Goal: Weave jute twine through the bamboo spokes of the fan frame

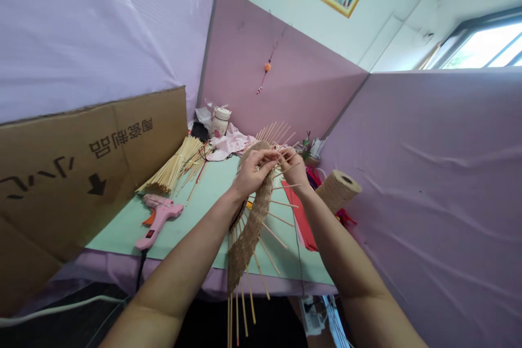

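A round woven band of brown paper cord (pixel 249 236), with thin wooden sticks (pixel 267 250) fanning out from its edge, stands tilted over the front of the table. My left hand (pixel 253 171) grips its upper part, thumb and fingers closed over the weave. Close beside it, my right hand (pixel 291 167) has its fingers pinched together among the sticks at the rim. Whatever lies between those fingertips is too small to make out. A spool of brown paper cord (pixel 336 190) lies to the right of my right hand.
On the left are a pink glue gun (pixel 159 217), a bundle of wooden sticks (pixel 175 166) and a large cardboard sheet (pixel 93 174). A white lidded cup (pixel 221 121) stands at the back. Red sheets (pixel 299 217) lie on the right. Purple and pink partitions surround the table.
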Available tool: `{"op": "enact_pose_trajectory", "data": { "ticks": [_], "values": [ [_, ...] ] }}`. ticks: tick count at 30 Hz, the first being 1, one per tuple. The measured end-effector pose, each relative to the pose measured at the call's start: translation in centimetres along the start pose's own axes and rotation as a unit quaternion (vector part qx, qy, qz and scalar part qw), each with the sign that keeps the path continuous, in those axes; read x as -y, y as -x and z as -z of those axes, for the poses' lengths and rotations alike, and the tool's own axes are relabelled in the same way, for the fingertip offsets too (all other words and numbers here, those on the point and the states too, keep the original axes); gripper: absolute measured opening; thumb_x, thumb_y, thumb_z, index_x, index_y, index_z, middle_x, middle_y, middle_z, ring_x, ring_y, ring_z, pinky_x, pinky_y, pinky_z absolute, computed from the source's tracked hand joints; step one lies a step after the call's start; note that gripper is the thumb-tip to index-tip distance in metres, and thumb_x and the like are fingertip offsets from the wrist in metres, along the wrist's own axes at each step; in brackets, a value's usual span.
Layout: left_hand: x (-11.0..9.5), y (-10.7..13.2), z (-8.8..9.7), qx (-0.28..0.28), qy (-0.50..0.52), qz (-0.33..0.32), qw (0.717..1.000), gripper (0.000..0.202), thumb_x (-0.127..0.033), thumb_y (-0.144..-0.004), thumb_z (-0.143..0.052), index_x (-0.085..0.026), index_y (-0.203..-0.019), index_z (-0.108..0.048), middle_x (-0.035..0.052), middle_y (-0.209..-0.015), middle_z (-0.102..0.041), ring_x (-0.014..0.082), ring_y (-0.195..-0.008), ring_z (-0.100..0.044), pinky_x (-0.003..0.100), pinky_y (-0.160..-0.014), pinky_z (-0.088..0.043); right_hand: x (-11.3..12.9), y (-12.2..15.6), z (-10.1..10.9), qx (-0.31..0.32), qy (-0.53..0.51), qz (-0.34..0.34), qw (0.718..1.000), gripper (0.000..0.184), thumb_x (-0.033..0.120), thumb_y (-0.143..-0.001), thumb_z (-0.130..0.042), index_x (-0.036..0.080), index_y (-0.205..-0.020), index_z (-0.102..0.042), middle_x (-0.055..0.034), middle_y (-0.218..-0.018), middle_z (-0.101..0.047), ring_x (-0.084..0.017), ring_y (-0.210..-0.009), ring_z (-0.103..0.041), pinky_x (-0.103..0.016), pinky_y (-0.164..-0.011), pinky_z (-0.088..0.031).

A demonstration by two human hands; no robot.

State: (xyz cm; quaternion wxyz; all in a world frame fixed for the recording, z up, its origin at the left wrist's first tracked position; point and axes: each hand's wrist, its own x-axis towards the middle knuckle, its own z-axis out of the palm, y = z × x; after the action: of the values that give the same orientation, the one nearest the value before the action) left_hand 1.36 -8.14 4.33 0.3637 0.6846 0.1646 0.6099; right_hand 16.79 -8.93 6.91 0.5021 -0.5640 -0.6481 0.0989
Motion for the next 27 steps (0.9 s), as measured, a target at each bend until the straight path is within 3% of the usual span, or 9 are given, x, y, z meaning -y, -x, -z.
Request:
{"op": "enact_pose_trajectory", "data": {
  "ticks": [3,8,13,17,21,27],
  "values": [
    [0.0,-0.1,0.0,-0.021,0.011,0.015,1.0,0.024,-0.029,-0.085,-0.06,-0.023,-0.106,-0.068,0.0029,-0.096,-0.066,0.0149,-0.087,-0.058,0.027,-0.079,-0.047,1.0,-0.1,2.0,-0.052,0.103,0.072,0.991,0.021,0.039,-0.081,-0.058,0.019,-0.075,-0.056,-0.0011,-0.069,-0.059,-0.015,-0.065,-0.051,-0.028,-0.065,-0.041],
    [-0.1,-0.3,-0.1,-0.047,-0.01,0.033,0.998,0.02,-0.028,-0.083,-0.061,-0.021,-0.099,-0.071,0.0021,-0.086,-0.065,0.0147,-0.08,-0.055,0.028,-0.078,-0.046,2.9,-1.2,5.5,-0.01,0.206,0.199,0.958,0.017,0.029,-0.087,-0.053,0.018,-0.081,-0.063,-0.0056,-0.082,-0.064,-0.017,-0.078,-0.057,-0.03,-0.075,-0.043],
    [-0.3,0.0,-0.2,-0.054,-0.063,0.021,0.996,0.016,-0.028,-0.083,-0.062,-0.023,-0.094,-0.073,0.0019,-0.083,-0.064,0.0168,-0.084,-0.056,0.032,-0.083,-0.045,4.7,-3.3,7.8,-0.003,0.266,0.247,0.932,0.019,0.03,-0.089,-0.056,0.018,-0.077,-0.064,-0.0049,-0.078,-0.062,-0.017,-0.075,-0.055,-0.029,-0.072,-0.042],
    [-0.7,0.3,-0.5,-0.045,-0.079,-0.021,0.996,0.016,-0.025,-0.085,-0.06,-0.025,-0.095,-0.072,0.0012,-0.091,-0.069,0.0181,-0.092,-0.055,0.034,-0.089,-0.043,6.4,-4.1,8.1,-0.028,0.294,0.285,0.912,0.021,0.034,-0.088,-0.059,0.019,-0.075,-0.063,-0.004,-0.076,-0.06,-0.017,-0.072,-0.053,-0.029,-0.069,-0.041],
    [-1.0,0.5,-1.0,-0.046,-0.084,-0.05,0.994,0.017,-0.023,-0.086,-0.058,-0.024,-0.098,-0.071,0.0008,-0.092,-0.071,0.0184,-0.093,-0.053,0.034,-0.089,-0.043,7.6,-4.5,7.2,-0.011,0.297,0.31,0.903,0.017,0.029,-0.091,-0.053,0.019,-0.083,-0.063,-0.0054,-0.084,-0.06,-0.017,-0.078,-0.055,-0.03,-0.074,-0.042],
    [-1.0,0.6,-0.9,-0.048,-0.087,-0.054,0.994,0.016,-0.022,-0.086,-0.059,-0.023,-0.096,-0.071,0.0009,-0.089,-0.071,0.0184,-0.091,-0.053,0.034,-0.087,-0.043,6.8,-6.7,6.4,-0.011,0.245,0.253,0.936,0.013,0.024,-0.084,-0.057,0.018,-0.075,-0.064,-0.0042,-0.078,-0.062,-0.017,-0.075,-0.054,-0.03,-0.074,-0.041]
  ]
}}
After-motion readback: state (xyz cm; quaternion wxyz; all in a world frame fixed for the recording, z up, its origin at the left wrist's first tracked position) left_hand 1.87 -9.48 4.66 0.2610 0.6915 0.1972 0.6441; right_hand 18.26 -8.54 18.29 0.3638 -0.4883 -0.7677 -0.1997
